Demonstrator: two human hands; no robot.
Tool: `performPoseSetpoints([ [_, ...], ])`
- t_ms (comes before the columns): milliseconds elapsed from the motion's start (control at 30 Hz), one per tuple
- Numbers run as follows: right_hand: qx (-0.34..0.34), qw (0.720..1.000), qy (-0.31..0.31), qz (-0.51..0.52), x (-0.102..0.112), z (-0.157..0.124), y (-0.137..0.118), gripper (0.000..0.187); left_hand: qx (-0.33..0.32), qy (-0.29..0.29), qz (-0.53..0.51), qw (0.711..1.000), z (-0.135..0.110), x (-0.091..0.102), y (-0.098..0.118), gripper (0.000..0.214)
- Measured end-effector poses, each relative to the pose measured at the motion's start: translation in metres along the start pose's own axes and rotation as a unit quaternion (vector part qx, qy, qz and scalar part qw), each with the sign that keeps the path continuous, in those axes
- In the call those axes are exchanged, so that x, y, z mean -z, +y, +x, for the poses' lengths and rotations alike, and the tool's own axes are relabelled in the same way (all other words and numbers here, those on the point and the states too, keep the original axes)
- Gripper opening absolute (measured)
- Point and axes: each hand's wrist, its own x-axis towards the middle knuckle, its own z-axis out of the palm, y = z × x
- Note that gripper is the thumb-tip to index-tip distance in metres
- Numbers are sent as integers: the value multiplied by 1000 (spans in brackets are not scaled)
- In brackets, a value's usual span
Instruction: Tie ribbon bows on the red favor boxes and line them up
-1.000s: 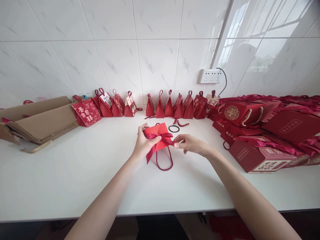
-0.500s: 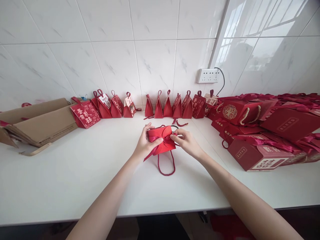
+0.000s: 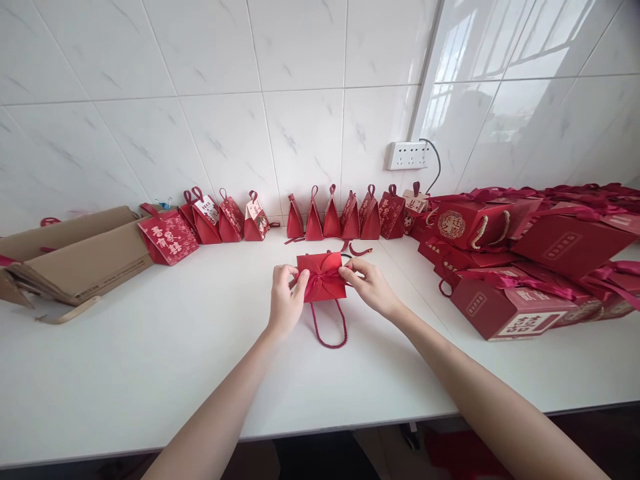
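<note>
A small red gift box (image 3: 325, 289) with petal-like folded flaps stands on the white table in front of me. Its rope handle (image 3: 330, 346) hangs down on the near side. Across the top runs a dark red ribbon (image 3: 317, 279), crossed or knotted at the middle. My left hand (image 3: 289, 293) pinches the ribbon at the box's left edge, thumb against fingers. At the right edge, my right hand (image 3: 369, 283) pinches the ribbon's other side. The fingertips cover the ribbon ends.
Small triangular red boxes (image 3: 331, 219) line the wall. Loose ribbon scraps (image 3: 359, 250) lie before them. Folded cardboard (image 3: 95, 257) sits at left, beside a printed red box (image 3: 170, 237). Many red gift boxes (image 3: 515, 303) are piled at right. A power strip (image 3: 409, 156) is on the wall.
The ribbon is now drawn across to both sides of the box, into a tighter crossing. My left hand has moved off the box top to its left edge. The view has shifted slightly.
</note>
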Motion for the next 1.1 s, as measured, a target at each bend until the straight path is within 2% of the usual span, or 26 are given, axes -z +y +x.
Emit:
performPoseSetpoints([
  [233,-42,997,27,60,-3,0,2,38,-11,19,14,1000,-1,-5,-1,20],
  [433,-105,980,21,168,-4,1,2,40,-19,36,3,999,-2,-9,0,20],
  [500,-99,985,35,137,-2,1,5,39,-22,22,-7,1000,-1,-8,0,20],
  [567,-39,996,49,64,3,0,10,36,-24,5,-20,999,0,-6,0,22],
  [600,3,999,42,24,5,-1,13,44,-21,0,-28,999,0,-4,-1,22],
  [700,110,990,-39,-84,10,-1,22,103,-2,2,-56,998,3,-1,-3,24],
  [733,126,983,-66,-114,11,-1,24,111,1,4,-63,998,4,-1,-4,23],
  [800,140,973,-85,-163,10,-1,27,111,-9,7,-66,998,4,-1,-4,21],
  [867,143,970,-70,-185,7,0,29,104,-52,19,-51,997,1,-2,-4,18],
  [933,150,969,-51,-190,5,0,29,99,-145,41,-1,989,-3,-4,-2,14],
  [1033,171,965,-44,-193,4,1,30,97,-324,42,97,940,-10,-6,0,5],
  [1100,180,963,-45,-194,3,1,31,95,-391,26,132,910,-12,-7,0,7],
])
